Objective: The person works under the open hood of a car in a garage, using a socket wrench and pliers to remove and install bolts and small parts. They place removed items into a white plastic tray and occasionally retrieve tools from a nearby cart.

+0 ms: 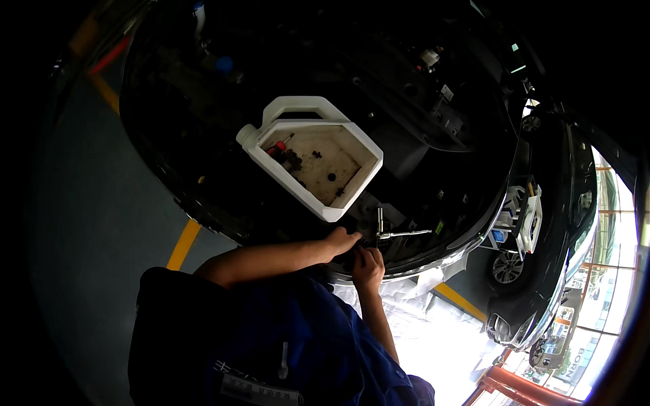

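Here's the white cut-open jug [328, 212] on the dark engine bay [399, 149], red-handled screwdriver [277, 148] and small black pieces [332, 177] inside; pale lettering [233, 369] marks my blue shirt [305, 325]. My left hand [341, 243] and right hand [368, 268] sit close, fingers curled, can't tell pinching what, the shiny ratchet [387, 236] just beside them.

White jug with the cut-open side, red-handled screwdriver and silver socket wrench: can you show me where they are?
White jug [291, 182]: head view, on its lower-left rim.
Red-handled screwdriver [281, 145]: head view, on its handle.
Silver socket wrench [399, 235]: head view, on its handle.
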{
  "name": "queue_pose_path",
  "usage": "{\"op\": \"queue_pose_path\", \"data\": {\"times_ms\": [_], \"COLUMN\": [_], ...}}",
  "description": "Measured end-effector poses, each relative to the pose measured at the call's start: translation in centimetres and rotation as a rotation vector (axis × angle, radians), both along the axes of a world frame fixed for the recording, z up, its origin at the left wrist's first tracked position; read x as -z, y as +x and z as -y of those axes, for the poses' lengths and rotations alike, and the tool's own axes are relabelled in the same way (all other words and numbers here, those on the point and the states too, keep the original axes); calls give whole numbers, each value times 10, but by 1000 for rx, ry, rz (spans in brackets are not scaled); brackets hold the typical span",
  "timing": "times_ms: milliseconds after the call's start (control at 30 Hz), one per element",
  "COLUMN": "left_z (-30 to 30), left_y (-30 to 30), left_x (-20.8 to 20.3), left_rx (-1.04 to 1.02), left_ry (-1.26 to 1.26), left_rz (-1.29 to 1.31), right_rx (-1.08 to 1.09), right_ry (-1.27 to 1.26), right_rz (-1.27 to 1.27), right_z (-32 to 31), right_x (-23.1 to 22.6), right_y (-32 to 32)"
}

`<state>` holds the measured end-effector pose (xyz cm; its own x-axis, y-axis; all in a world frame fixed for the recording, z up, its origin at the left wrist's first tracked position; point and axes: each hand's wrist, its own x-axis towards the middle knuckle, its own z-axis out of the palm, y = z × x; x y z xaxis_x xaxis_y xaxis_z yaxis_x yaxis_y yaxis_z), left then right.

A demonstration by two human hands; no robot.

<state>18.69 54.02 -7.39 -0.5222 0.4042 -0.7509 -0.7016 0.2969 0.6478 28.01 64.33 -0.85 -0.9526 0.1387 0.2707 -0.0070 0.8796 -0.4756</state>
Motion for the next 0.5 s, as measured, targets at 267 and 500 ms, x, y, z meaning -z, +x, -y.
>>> {"op": "queue_pose_path", "data": {"times_ms": [267,500], "left_z": [3,13], "left_y": [-1,-8], "left_x": [-5,-29], "left_rx": [-22,-14], "left_ry": [28,18], "left_rz": [34,95], "right_rx": [-37,6], "right_ry": [-7,85], "right_rz": [-7,-18], "right_z": [-3,0], "right_x": [0,7], "right_y": [-2,-5]}}
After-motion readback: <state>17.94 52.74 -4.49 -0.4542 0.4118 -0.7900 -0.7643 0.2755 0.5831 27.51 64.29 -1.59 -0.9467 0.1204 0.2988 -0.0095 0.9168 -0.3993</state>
